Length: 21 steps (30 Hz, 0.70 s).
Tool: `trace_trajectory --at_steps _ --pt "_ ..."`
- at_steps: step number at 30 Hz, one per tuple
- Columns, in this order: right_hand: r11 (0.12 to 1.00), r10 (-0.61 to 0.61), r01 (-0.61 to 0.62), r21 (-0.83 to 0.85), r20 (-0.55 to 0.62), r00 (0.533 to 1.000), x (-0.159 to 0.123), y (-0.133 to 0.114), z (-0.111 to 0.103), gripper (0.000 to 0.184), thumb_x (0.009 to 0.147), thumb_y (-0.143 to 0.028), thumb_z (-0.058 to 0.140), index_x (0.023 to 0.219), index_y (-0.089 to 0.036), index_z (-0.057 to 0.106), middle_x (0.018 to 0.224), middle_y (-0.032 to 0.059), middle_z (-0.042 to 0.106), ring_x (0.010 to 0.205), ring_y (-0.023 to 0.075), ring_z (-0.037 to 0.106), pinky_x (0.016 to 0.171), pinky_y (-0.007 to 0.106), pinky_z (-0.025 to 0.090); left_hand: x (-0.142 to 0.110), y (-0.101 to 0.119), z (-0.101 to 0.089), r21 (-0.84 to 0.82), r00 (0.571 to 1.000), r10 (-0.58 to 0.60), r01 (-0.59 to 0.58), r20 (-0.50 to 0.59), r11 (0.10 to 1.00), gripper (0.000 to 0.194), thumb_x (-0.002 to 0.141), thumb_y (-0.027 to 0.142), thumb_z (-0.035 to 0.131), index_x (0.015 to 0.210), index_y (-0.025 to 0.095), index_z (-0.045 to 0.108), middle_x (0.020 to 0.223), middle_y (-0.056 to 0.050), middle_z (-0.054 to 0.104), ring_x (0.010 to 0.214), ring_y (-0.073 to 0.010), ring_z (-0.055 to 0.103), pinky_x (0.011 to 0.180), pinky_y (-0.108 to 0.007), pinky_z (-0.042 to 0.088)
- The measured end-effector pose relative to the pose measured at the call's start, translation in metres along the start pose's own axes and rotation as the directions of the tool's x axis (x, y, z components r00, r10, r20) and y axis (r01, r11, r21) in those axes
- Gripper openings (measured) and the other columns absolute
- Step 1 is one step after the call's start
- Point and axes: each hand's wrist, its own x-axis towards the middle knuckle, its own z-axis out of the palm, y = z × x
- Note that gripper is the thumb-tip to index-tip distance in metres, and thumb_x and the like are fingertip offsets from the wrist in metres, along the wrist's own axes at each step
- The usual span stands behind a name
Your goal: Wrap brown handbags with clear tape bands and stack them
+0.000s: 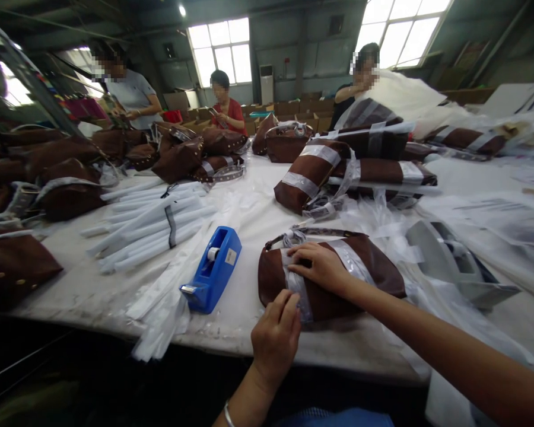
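A brown handbag [324, 302] lies on its side at the near edge of the worktop [102, 302], right of the blue tape dispenser [225, 261]. The right hand [318, 267] rests on its upper face, fingers loosely bent and parted over a translucent wrapping strip [305, 305]; the left hand [276, 332] is at the strip's near end, fingers curled, though whether they pinch it cannot be told. The bag probably handles as light and soft, yielding under pressure; its smooth skin may slide a little, and the plastic more so. It is best held by the body, with a flat palm between the bands, rather than by the thin handle [329, 231]. Materials: leather-like, faintly glossy panels with rounded ends; crinkled, shiny film; hard moulded plastic in the dispenser; slender, matt white rolls [146, 228] toward the worktop's left edge
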Motion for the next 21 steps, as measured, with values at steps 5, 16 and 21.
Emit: trace_trajectory --at_steps 5,16,21 --pt "0.993 0.11 -0.11 -0.048 0.002 0.994 0.002 0.004 0.001 0.015 0.084 -0.033 0.076 0.087 -0.023 0.065 0.11 0.0035 0.072 0.101 0.0226 0.065 0.09 0.036 0.05 0.002 0.005 -0.006 0.107 0.983 0.152 -0.163 0.099 0.981 0.047 0.091 0.007 0.054 0.134 0.025 0.059 0.141 -0.004 0.06 0.101 -0.0172 0.066 0.091 -0.028 0.056" --pt "0.969 0.179 -0.199 -0.149 -0.138 0.974 -0.016 -0.003 -0.036 0.032 0.094 -0.019 0.056 0.125 -0.025 0.058 0.13 0.0066 0.064 0.107 0.0221 0.067 0.091 0.035 0.054 0.025 0.017 -0.013 0.301 0.947 -0.006 -0.096 0.322 0.949 0.054 0.09 0.017 0.054 0.143 0.021 0.052 0.152 -0.004 0.048 0.093 -0.0192 0.064 0.076 -0.031 0.059" --pt "0.824 0.239 -0.43 -0.368 -0.462 0.854 -0.114 0.034 -0.139 0.026 0.094 -0.034 0.056 0.115 -0.023 0.066 0.134 0.0089 0.062 0.126 0.0258 0.056 0.112 0.043 0.042 0.029 0.017 -0.014 0.341 0.947 0.03 -0.145 0.321 0.929 0.052 0.094 0.018 0.046 0.146 0.021 0.048 0.15 -0.003 0.05 0.087 -0.0197 0.065 0.067 -0.032 0.058"
